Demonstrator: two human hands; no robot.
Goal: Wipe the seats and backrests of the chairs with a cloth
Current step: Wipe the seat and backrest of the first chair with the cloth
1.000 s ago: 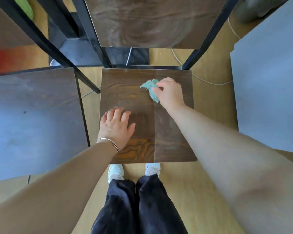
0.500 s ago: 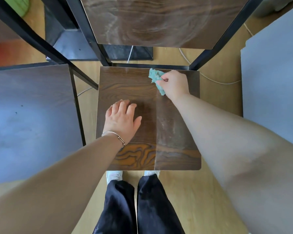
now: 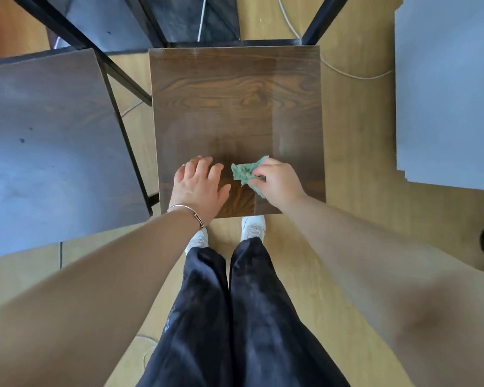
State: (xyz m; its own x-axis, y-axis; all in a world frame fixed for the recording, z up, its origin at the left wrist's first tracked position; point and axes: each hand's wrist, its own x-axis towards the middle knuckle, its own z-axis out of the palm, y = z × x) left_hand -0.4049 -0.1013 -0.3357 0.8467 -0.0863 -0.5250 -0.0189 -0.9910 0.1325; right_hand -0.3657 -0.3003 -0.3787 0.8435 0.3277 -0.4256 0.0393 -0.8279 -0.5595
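A dark wooden chair seat (image 3: 235, 107) lies straight below me, with black metal frame bars (image 3: 322, 18) at its far edge. My right hand (image 3: 277, 182) pinches a crumpled green cloth (image 3: 245, 171) against the seat near the front edge. My left hand (image 3: 199, 188) rests flat on the seat just left of the cloth, fingers spread, a thin bracelet on its wrist. The chair's backrest is out of view.
A second dark chair seat (image 3: 53, 149) stands close on the left, its black frame (image 3: 123, 129) almost touching. A grey-white panel (image 3: 447, 93) fills the right side. A thin cord (image 3: 352, 75) runs over the wooden floor. My legs and white shoes (image 3: 252, 227) stand at the seat's front.
My right hand has drawn the cloth from the seat's far right corner back to the near edge. The view has tilted down, so the backrest has left the frame. The left hand stays flat on the seat.
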